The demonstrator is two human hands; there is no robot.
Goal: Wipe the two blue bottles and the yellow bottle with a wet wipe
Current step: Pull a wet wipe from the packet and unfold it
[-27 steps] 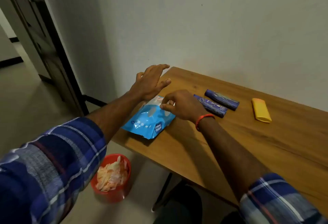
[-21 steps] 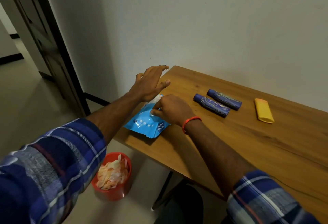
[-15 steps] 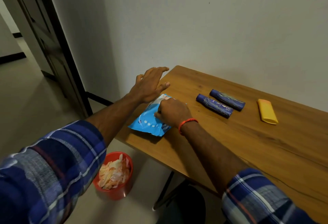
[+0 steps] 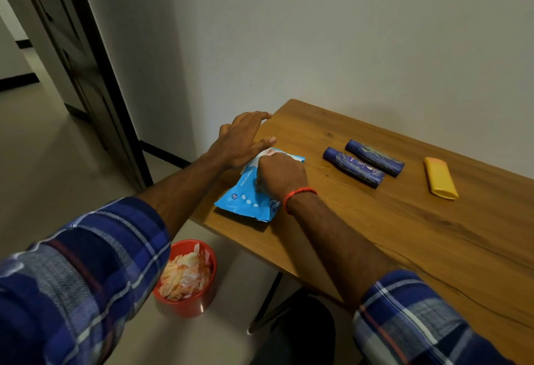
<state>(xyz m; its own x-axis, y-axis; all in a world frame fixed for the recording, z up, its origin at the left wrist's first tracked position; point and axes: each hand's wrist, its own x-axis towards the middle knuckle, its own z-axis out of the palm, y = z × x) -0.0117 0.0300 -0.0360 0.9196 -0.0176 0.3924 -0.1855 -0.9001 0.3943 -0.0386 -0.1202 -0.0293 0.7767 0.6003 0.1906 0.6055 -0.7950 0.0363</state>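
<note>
On the floor, at seven o'clock from the pack, stands a red bin (image 4: pixel 189 305) full of crumpled wipes. My left hand (image 4: pixel 239 142) lies with its fingers straight and spread, its heel resting on the eleven o'clock end of the blue pack of wipes (image 4: pixel 245 198) at the corner of the surface (image 4: pixel 404 234), while my right hand (image 4: pixel 280 175) is curled on top of the pack, pinching at its white flap. At three o'clock from my hands the near blue bottle (image 4: pixel 354 170) and far blue bottle (image 4: pixel 374 157) lie side by side, and the yellow bottle (image 4: pixel 440 178) lies apart at three o'clock from them.
</note>
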